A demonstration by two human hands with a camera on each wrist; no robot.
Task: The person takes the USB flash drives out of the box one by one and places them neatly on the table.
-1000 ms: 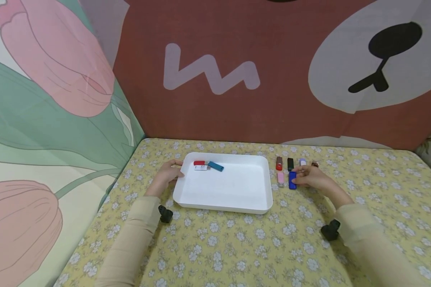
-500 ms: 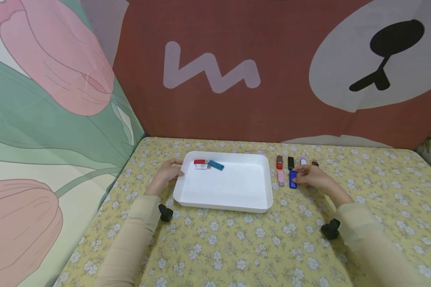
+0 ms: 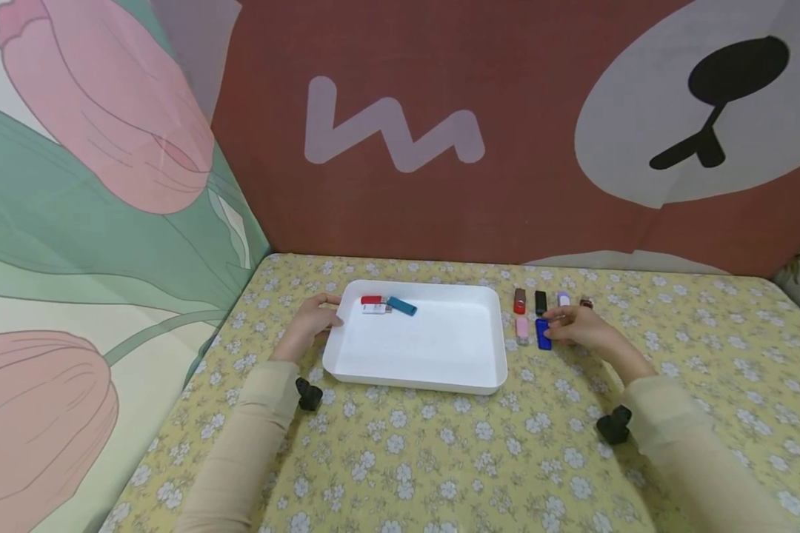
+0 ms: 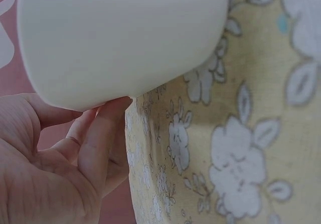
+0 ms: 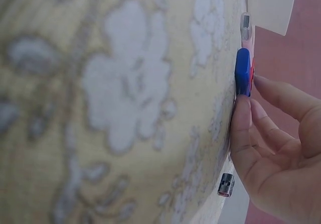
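My left hand (image 3: 310, 323) grips the left rim of a white tray (image 3: 420, 363), fingertips against its outer wall in the left wrist view. Inside the tray's back left lie a red USB stick (image 3: 371, 300), a white one (image 3: 373, 309) and a teal one (image 3: 402, 306). Right of the tray, my right hand (image 3: 580, 327) pinches a blue USB stick (image 3: 543, 335) between thumb and fingers, low at the tablecloth. The right wrist view shows the blue stick (image 5: 243, 69) at the fingertips. A pink USB stick (image 3: 522, 330) lies just to its left.
Behind the blue stick lie a brown-and-red USB stick (image 3: 520, 301), a black one (image 3: 541, 302), a lilac one (image 3: 564, 298) and a brown one (image 3: 586, 302), partly hidden by my right hand. A flowered tablecloth (image 3: 440, 459) covers the table. A printed backdrop (image 3: 400, 215) stands behind it.
The blue USB stick has turned slightly, its upper end leaning a little to the left. Both hands stay in nearly the same place, and the tray has not moved.
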